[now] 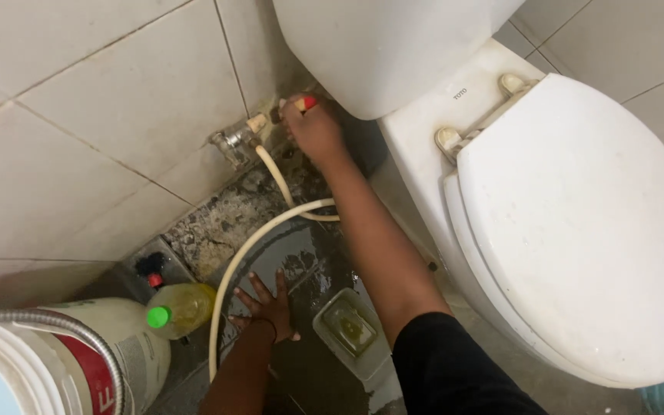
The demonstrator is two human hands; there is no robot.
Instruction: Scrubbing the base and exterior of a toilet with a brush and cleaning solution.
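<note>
My right hand (313, 129) reaches under the white toilet tank (378, 46) and grips a small tool with a red and yellow handle (307, 101), held against the wall beside a metal water valve (234, 142). A cream hose (240, 261) runs from the valve and loops down across the wet floor. My left hand (269, 306) lies flat on the dark wet floor with fingers spread, next to the hose.
The toilet with its closed white lid (578, 223) fills the right side. A yellow bottle with a green cap (178, 309), a white bucket (55, 361) with a metal shower hose, and a floor drain cover (351, 329) sit on the floor.
</note>
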